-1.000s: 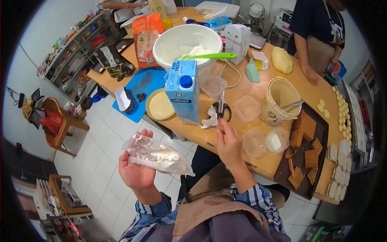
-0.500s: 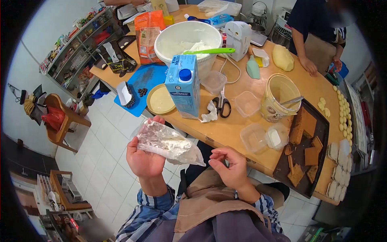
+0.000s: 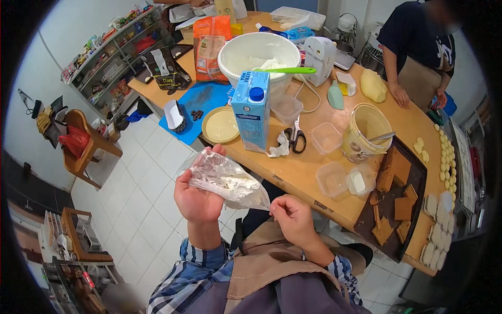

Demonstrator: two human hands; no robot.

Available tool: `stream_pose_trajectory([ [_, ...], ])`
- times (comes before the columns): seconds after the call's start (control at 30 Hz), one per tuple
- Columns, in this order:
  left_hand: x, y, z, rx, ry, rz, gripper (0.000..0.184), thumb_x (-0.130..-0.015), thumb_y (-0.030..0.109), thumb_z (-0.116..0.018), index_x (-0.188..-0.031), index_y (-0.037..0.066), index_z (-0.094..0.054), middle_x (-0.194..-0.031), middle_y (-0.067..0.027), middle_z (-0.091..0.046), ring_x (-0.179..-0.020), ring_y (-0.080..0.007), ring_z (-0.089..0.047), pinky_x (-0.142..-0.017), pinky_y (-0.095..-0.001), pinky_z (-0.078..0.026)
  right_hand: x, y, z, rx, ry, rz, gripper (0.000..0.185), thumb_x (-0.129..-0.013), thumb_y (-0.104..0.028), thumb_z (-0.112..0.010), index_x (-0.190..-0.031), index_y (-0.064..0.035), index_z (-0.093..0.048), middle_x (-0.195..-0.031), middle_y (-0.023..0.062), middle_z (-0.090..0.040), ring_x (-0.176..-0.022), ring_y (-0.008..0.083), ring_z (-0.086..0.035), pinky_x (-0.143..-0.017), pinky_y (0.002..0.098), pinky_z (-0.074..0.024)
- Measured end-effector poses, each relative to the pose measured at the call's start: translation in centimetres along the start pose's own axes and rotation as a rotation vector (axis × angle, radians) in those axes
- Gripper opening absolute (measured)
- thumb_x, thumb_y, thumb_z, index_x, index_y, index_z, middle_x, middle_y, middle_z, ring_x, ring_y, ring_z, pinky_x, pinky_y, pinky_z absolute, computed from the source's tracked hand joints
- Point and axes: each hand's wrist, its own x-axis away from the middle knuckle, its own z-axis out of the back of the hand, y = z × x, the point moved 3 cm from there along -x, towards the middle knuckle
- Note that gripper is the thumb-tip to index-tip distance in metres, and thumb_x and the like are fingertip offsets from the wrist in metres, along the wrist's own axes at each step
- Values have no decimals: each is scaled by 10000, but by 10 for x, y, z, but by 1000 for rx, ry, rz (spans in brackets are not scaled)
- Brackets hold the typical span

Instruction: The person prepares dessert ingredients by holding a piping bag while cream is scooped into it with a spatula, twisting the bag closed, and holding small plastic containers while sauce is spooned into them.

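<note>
A clear plastic piping bag (image 3: 235, 180) with white cream smeared inside lies across my left hand (image 3: 201, 196). That hand is palm up, its fingers curled at the wide end of the bag and partly seen through the plastic. My right hand (image 3: 293, 217) pinches the narrow tip at the bag's right end. Both hands are in front of the table edge, above my brown apron (image 3: 272, 256). Just beyond the bag, a blue milk carton (image 3: 251, 118) stands upright near the edge, beside a round cream-coloured lid (image 3: 220, 124).
A white mixing bowl (image 3: 227, 60) with a green spatula (image 3: 287, 70) stands behind the carton. Scissors (image 3: 298, 138), plastic containers (image 3: 331, 179), a tub (image 3: 361, 149) and a dark tray (image 3: 366, 222) of brown cake pieces lie rightward. A co-worker (image 3: 418, 57) stands at the far right.
My right hand has closed on the bag's narrow tip; before, it was just apart from it. The whole view has shifted slightly, with the table appearing further right.
</note>
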Motion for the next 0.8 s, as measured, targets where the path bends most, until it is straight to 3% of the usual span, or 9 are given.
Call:
stream_pose_trajectory([
  [0.33, -4, -14, 2, -228, -111, 145, 553, -860, 265, -252, -1289, -62, -380, -1337, -206, -413, -1263, -332, -363, -1070, -441, -250, -15, -27, 0, -121, 55, 118, 70, -905, -64, -469, -861, -12, -485, -744, 5, -489, -646, 59, -482, -586, 199, -416],
  [0.47, -3, -10, -3, -211, -176, 73, 565, -867, 281, -277, -1307, -64, -355, -1367, -216, -372, -1283, -334, -333, -1087, -443, -213, -16, -38, 9, -212, 139, 218, 73, -907, -67, -468, -856, -15, -477, -747, 14, -492, -652, 64, -490, -589, 196, -415],
  [0.6, 2, -14, -18, -279, -281, 80, 556, -865, 268, -282, -1303, -66, -362, -1373, -220, -362, -1281, -336, -334, -1086, -446, -212, -21, -25, 10, -223, 108, 113, 84, -913, -82, -469, -859, -18, -475, -761, 16, -500, -670, 70, -492, -610, 205, -425],
  [0.7, -8, -11, -23, -245, -188, 48, 562, -867, 258, -235, -1309, -61, -369, -1367, -215, -378, -1289, -321, -331, -1093, -422, -203, -16, -38, 15, -326, 138, 116, 92, -916, -92, -468, -861, -19, -478, -757, 15, -503, -671, 74, -493, -621, 212, -429],
  [0.8, -5, -21, -20, -224, -215, 196, 563, -868, 258, -232, -1315, -62, -355, -1367, -210, -379, -1287, -320, -334, -1091, -425, -210, -19, -27, 18, -310, 126, 82, 82, -920, -90, -454, -881, -21, -477, -755, 17, -503, -673, 89, -498, -645, 221, -429],
])
